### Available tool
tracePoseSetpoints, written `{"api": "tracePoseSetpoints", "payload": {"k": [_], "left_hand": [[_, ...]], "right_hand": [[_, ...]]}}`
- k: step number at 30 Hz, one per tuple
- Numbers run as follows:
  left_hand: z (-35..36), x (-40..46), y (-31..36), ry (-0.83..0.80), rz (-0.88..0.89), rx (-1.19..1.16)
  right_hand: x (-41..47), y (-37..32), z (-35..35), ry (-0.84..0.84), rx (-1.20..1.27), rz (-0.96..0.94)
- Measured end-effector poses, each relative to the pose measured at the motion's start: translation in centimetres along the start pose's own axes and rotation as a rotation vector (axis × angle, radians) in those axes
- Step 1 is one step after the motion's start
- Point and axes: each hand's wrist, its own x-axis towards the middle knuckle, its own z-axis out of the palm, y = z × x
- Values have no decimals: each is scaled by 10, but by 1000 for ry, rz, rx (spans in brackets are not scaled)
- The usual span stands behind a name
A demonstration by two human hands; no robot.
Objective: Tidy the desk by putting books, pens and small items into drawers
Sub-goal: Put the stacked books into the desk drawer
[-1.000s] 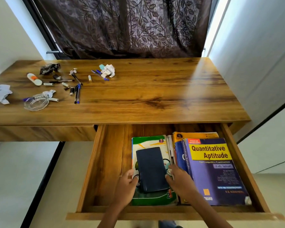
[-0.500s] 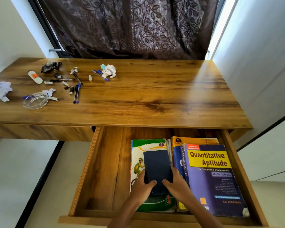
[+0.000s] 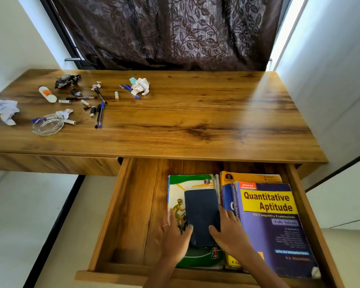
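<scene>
The right-hand drawer (image 3: 112, 215) is pulled out. Inside, a small dark blue notebook (image 3: 201, 208) lies on a green-and-white book (image 3: 191, 180). Next to them a purple "Quantitative Aptitude" book (image 3: 274, 225) sits on a yellow book (image 3: 249, 177). My left hand (image 3: 175, 235) lies flat on the green book, its thumb touching the notebook's lower left edge. My right hand (image 3: 229, 231) rests with spread fingers on the notebook's lower right edge. Pens (image 3: 99, 115), a glue stick (image 3: 47, 94) and small caps lie on the desk's left part.
Also on the desk (image 3: 195, 113) are a glass ashtray (image 3: 47, 126), crumpled papers (image 3: 141, 86) (image 3: 6, 110) and a black wrapper (image 3: 67, 81). The left part of the drawer floor is bare wood. A dark curtain hangs behind the desk; a white wall stands on the right.
My hands went from holding the notebook's sides to lying flat at its lower end. The notebook shifted slightly toward the back of the drawer.
</scene>
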Motion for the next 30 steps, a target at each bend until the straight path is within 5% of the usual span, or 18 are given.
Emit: {"api": "tracePoseSetpoints", "payload": {"k": [9, 20, 30], "left_hand": [[10, 10, 8, -96, -22, -189], [13, 6, 6, -137, -10, 71], [19, 0, -1, 173, 74, 182]], "right_hand": [[-11, 1, 7, -100, -304, -209], [-3, -7, 5, -85, -430, -195], [20, -12, 22, 151, -431, -325]]}}
